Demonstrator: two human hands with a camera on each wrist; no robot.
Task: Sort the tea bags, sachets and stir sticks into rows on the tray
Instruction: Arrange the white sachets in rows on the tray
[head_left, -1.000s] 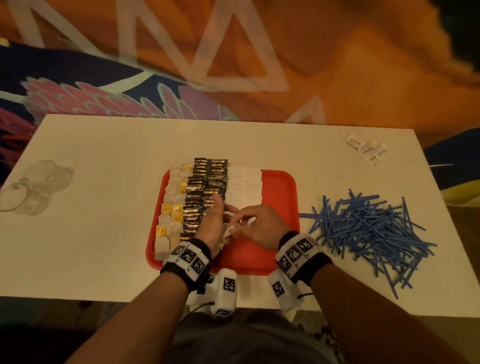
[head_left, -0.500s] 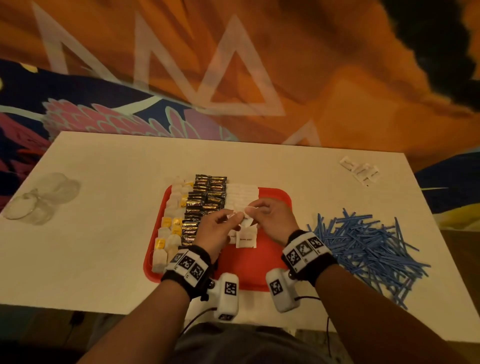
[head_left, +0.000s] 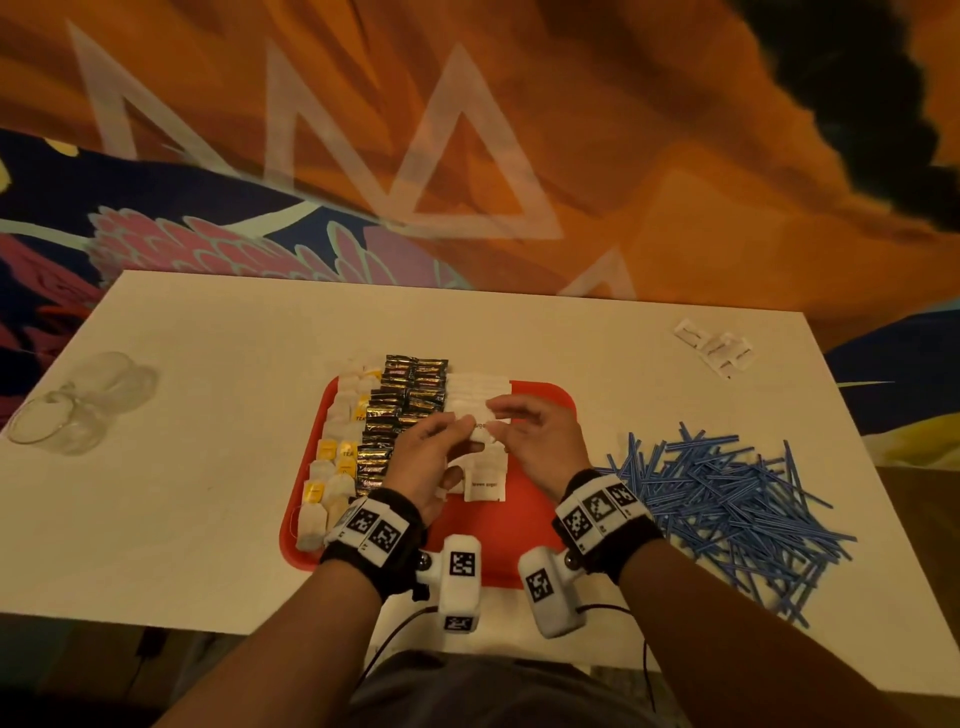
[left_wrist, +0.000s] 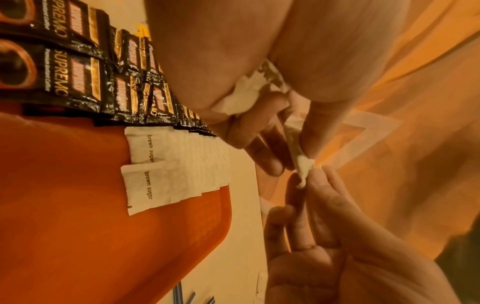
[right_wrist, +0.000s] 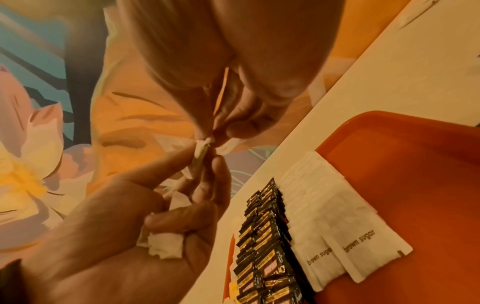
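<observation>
On the red tray (head_left: 543, 402) lie three columns: tea bags (head_left: 343, 431) on the left, black coffee sachets (head_left: 410, 395) in the middle, white sugar sachets (head_left: 475, 387) on the right. Both hands hover over the sugar column with one white sachet (head_left: 480, 423) pinched between them. My left hand (head_left: 457, 423) holds one end of that sachet (left_wrist: 298, 152) and keeps a crumpled bunch of more sachets (right_wrist: 163, 244) in its palm. My right hand (head_left: 500, 425) pinches the other end (right_wrist: 205, 144). Blue stir sticks (head_left: 727, 488) lie heaped on the table right of the tray.
Two sachets printed "brown sugar" (left_wrist: 145, 170) end the white column on the near side, with bare red tray (right_wrist: 415, 185) beside them. A few loose white sachets (head_left: 717, 348) lie at the far right of the table. Clear glass cups (head_left: 78, 410) stand at its left edge.
Both hands rose from the near part of the tray and moved farther up the white column, pinching one sachet between them. The near end of the sugar column is now uncovered.
</observation>
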